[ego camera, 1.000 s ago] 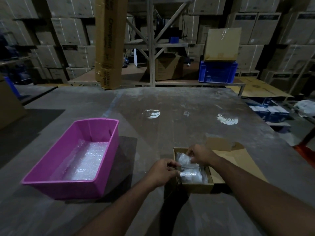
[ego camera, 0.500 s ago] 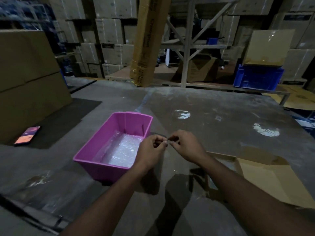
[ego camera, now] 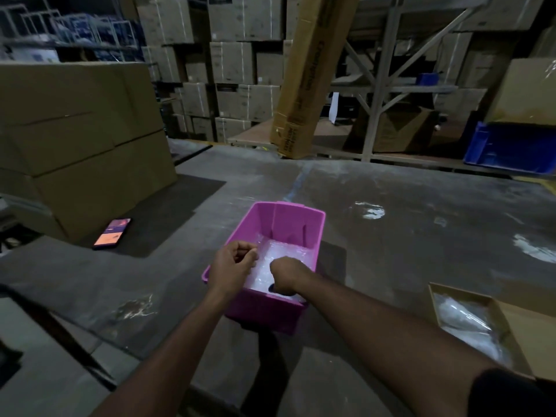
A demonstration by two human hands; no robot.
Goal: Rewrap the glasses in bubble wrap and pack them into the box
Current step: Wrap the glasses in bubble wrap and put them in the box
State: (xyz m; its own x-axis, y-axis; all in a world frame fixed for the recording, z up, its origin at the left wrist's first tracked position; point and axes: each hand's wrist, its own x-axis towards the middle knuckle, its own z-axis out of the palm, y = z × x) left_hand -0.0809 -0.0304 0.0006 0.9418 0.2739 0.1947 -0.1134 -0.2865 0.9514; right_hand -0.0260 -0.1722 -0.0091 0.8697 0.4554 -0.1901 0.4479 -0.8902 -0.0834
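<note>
Pink bin point(ego camera: 313, 233) now sat under both hands, which had left the cardboard box point(ego camera: 436, 308) of wrapped glasses point(ego camera: 460, 320) at the counter's point(ego camera: 421, 206) right. Left hand point(ego camera: 233, 263) was curled; right hand point(ego camera: 285, 273) reached into bubble wrap point(ego camera: 282, 251); either grip's contents I cannot tell. Likely fetching fresh wrap.

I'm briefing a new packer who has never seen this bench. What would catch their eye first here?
The bright pink plastic tub stands out mid-table, lined with clear bubble wrap. Both hands work over it: the left hand with fingers curled, the right hand reaching down inside. At the right edge sits an open cardboard box with wrapped items inside, and a lit phone lies far left.
</note>
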